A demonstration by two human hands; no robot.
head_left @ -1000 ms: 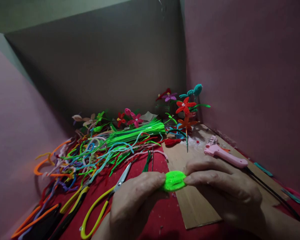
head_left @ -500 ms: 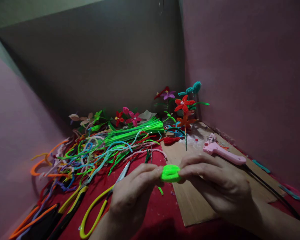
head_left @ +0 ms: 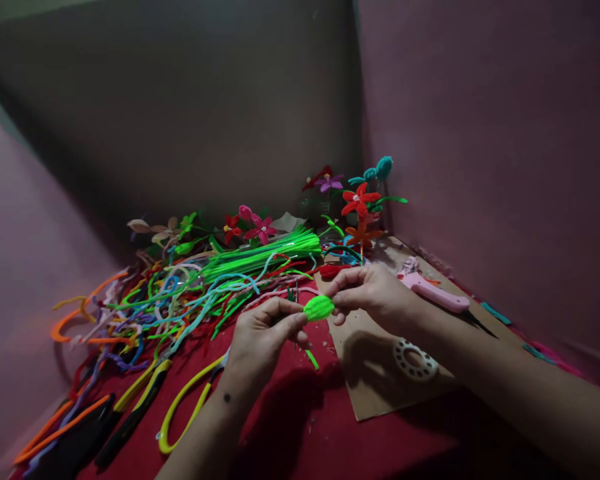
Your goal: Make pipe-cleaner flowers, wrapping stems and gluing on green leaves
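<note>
A small neon-green pipe-cleaner leaf (head_left: 319,307) is pinched between both hands above the red table cover (head_left: 300,427). My left hand (head_left: 263,333) grips its left end with thumb and fingers. My right hand (head_left: 373,293) holds its right end. A short green pipe-cleaner piece (head_left: 311,359) lies on the cover just below the leaf. Both hands hover near the left edge of a brown cardboard sheet (head_left: 380,387).
A tangled heap of coloured pipe cleaners (head_left: 180,293) fills the left. Yellow-handled scissors (head_left: 185,407) and pliers (head_left: 130,407) lie at the near left. Finished pipe-cleaner flowers (head_left: 357,200) stand at the back. A pink glue gun (head_left: 433,290) and a white ring (head_left: 414,359) rest on the cardboard.
Both hands have moved away from me and upward with the green leaf, and my forearms now show. The white ring on the cardboard, hidden before, is now uncovered.
</note>
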